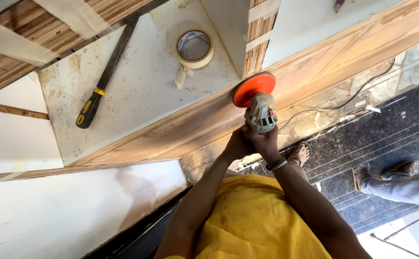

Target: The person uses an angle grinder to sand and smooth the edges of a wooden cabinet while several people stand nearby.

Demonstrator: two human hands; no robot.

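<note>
Both hands are wrapped tight around the grey body of a sander (261,112) — the left hand (236,144) and the right hand (266,142) closed on it side by side, fingers curled round the grip, a beaded bracelet (278,165) on the right wrist. The orange disc (253,88) sits against the sloping edge of a long wooden board (180,129) that runs across the near side of the table (137,81).

The risks, as I judge them: the disc meets the board on its edge, so a slight tilt could dig a groove into the wood or make the tool kick sideways. The cord (358,93) trails down over the floor (391,129) beside the person's sandalled foot (299,153) — a step back could snag it and jerk the sander off line. Another person's feet (387,171) stand near, within reach of flung dust. Further back on the table lie a roll of tape (194,48) and a file with a black and yellow handle (105,79), well apart from the disc, though vibration might walk them along.
</note>
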